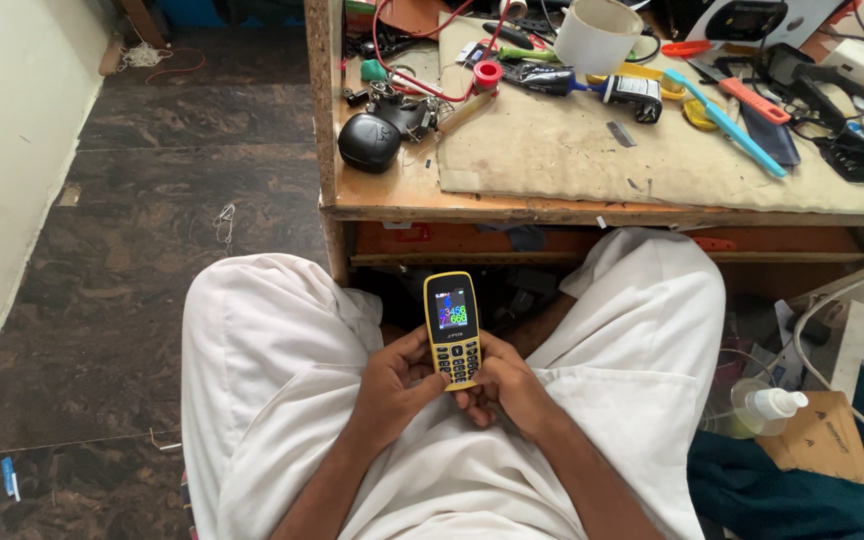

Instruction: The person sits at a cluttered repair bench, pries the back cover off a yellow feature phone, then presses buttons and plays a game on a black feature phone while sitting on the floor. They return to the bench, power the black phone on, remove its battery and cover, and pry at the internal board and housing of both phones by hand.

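Observation:
A small yellow keypad phone point(451, 325) with a lit colour screen is held upright over my lap, between my knees in white trousers. My left hand point(399, 382) wraps its lower left side, thumb resting on the keys. My right hand point(505, 385) cups the lower right side and back of the phone. Both hands grip it together below the front edge of the wooden workbench point(552, 212).
The workbench top carries a black earbud case point(369, 142), a white tape roll point(597, 35), a blue-handled tool point(727, 122), red wires and several small tools. A spray bottle point(760, 410), a cardboard box point(820, 435) and cables lie on the right. Dark floor extends left to a wall.

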Demonstrator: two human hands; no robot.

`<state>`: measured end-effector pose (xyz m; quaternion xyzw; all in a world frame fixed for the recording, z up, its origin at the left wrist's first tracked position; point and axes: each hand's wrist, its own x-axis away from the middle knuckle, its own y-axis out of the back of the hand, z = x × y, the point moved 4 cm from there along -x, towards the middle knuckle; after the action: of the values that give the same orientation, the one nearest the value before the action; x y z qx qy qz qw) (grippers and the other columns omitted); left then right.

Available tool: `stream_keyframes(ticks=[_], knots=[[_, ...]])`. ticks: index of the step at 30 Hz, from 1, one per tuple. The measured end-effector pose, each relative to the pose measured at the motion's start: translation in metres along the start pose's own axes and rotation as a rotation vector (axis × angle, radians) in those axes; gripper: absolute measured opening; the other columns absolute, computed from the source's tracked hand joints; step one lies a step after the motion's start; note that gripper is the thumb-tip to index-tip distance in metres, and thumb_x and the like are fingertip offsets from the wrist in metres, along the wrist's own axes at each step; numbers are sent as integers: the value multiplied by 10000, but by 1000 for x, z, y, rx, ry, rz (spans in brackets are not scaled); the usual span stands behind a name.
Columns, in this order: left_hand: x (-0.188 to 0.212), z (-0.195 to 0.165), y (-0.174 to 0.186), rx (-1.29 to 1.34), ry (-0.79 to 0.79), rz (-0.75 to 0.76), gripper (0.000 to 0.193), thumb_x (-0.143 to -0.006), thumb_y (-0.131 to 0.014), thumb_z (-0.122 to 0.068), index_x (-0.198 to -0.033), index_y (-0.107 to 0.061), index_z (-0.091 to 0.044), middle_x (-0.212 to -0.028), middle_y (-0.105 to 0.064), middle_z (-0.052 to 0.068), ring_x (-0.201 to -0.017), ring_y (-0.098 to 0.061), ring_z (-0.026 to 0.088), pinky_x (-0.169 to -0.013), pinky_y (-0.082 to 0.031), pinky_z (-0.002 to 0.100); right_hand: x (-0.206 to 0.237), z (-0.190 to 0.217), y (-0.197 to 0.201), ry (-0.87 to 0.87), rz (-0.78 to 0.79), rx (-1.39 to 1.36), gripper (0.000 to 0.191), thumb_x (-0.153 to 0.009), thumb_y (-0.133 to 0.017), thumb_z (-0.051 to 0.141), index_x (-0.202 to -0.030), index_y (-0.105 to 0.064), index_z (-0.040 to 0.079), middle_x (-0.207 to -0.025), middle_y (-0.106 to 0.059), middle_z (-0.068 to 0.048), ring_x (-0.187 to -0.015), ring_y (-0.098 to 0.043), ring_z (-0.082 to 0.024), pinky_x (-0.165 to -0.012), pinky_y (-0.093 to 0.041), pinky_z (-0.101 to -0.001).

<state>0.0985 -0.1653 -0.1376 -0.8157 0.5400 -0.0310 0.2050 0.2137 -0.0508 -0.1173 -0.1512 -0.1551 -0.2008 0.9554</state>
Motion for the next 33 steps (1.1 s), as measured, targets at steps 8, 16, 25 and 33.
stream_keyframes(ticks=[8, 16, 25, 33], knots=[[0, -4, 0, -14, -20, -1, 498, -888, -649, 92, -1378, -587, 32, -1165, -717, 74, -1037, -685, 124, -934, -568, 294, -3, -1, 3, 47, 76, -42, 399, -797, -414, 116, -1134, -576, -24, -732, -670, -145, -473, -602, -183, -417, -453, -290], [-1, -7, 0, -12, -8, -13, 507, -877, -646, 96, -1377, -586, 34, -1162, -722, 77, -1027, -692, 125, -922, -575, 295, -6, -6, 9, 18, 12, 94, 337, -858, -404, 107, -1094, -617, -5, -722, -663, -116, -494, -585, -152, -443, -449, -275], [0, -4, -3, -38, -9, 5, 480, -895, -680, 94, -1366, -602, 48, -1158, -731, 85, -1010, -703, 131, -920, -584, 295, -9, -9, 12, 82, -41, 98, 397, -868, -375, 53, -1171, -629, 24, -769, -663, -72, -522, -554, -90, -391, -403, -248], [-1, 1, -2, -48, -33, -12, 504, -889, -657, 98, -1384, -583, 41, -1193, -719, 73, -1050, -691, 120, -929, -579, 290, -8, -8, 9, 86, -82, 146, 406, -889, -388, 37, -1228, -611, 47, -765, -629, -49, -520, -508, -74, -377, -355, -225]])
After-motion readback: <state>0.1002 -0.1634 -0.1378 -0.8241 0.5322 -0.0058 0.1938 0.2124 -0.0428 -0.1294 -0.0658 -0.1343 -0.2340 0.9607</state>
